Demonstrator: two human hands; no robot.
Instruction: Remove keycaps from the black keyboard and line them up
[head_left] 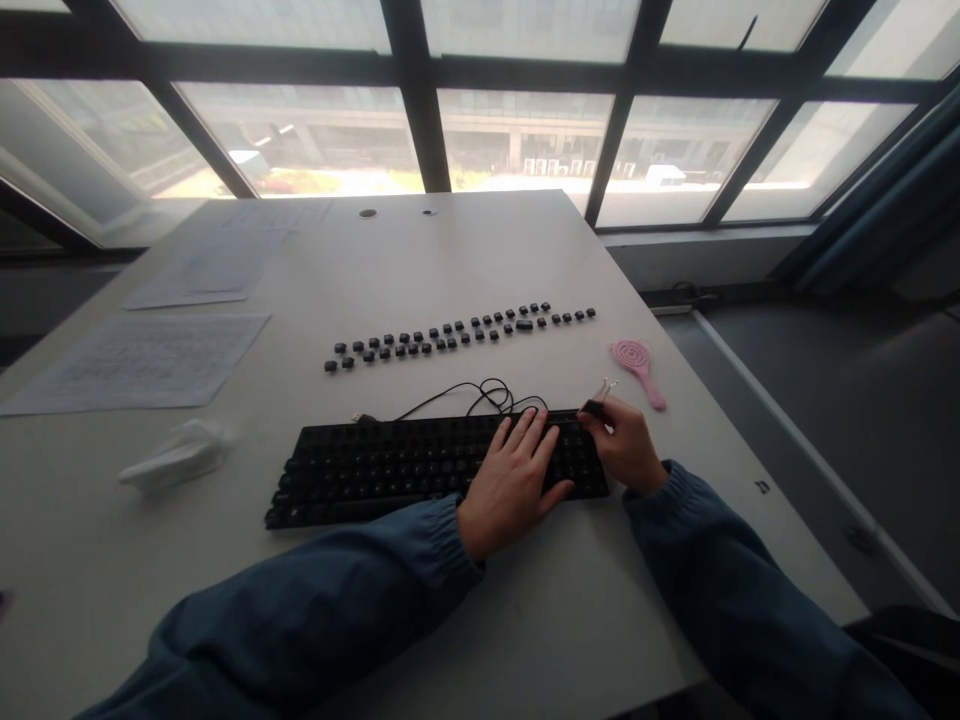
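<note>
A black keyboard [390, 462] lies on the white table, several keycaps gone from its top rows. My left hand [514, 478] rests palm down on its right part, fingers spread. Over the keyboard's upper right corner, my right hand [626, 445] is closed on what looks like a keycap puller [592, 407], dark with thin metal wires pointing up. Whether a keycap is also in those fingers is hidden. Loose black keycaps [451, 342] stand in two slanting rows behind the keyboard. The keyboard's cable [480, 388] lies looped between, its USB plug [364, 417] at the left end.
A pink hairbrush [637, 368] lies near the table's right edge. To the left are a crumpled white tissue [180, 455] and printed sheets [142, 360]. A round cable hole [367, 213] is at the far end, before the windows.
</note>
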